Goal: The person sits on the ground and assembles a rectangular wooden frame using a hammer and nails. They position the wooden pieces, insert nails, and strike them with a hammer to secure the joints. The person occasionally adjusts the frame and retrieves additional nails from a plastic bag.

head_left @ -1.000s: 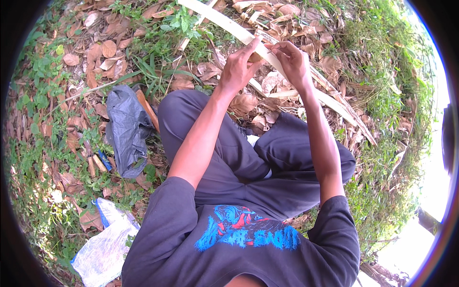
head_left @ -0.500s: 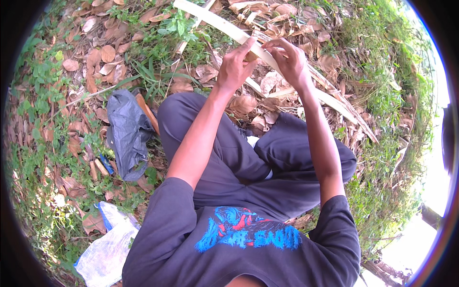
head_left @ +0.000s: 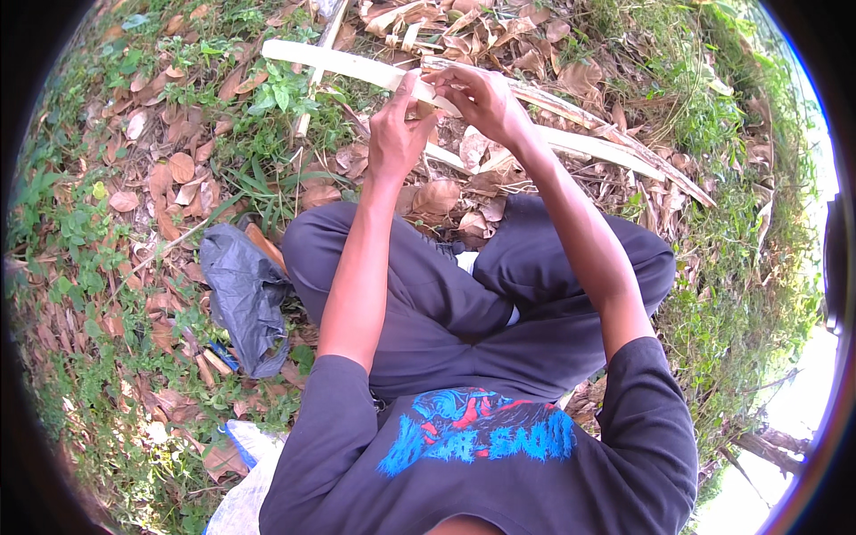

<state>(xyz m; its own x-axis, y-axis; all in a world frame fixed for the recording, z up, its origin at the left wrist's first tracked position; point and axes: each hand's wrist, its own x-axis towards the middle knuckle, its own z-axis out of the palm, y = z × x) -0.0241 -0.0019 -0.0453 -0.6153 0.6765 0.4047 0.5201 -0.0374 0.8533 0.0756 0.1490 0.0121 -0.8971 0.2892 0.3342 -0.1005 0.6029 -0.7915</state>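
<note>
A long, pale, flat plant strip [head_left: 343,62] is held up in front of my crossed legs, its free end pointing to the far left. My left hand [head_left: 397,134] pinches it between thumb and fingers close to its right end. Just to the right, my right hand [head_left: 481,100] has its fingertips bent together at the same strip, near the left fingertips. Part of the strip's near end is hidden by the fingers. Beyond and beneath the hands lie more pale strips [head_left: 602,150] and a brown, split dry stalk [head_left: 615,134] on the leaves.
At my left knee lies a crumpled black plastic bag [head_left: 236,290], with a wooden piece [head_left: 266,245] beside it. Small handled tools [head_left: 217,361] lie nearby in the grass. A white and blue sack [head_left: 245,499] is at lower left. Dry leaves [head_left: 437,196] cover the ground.
Both hands and the strip appear farther left in the picture, and the strip lies more level. The whole view has also shifted. Both hands stay on the strip.
</note>
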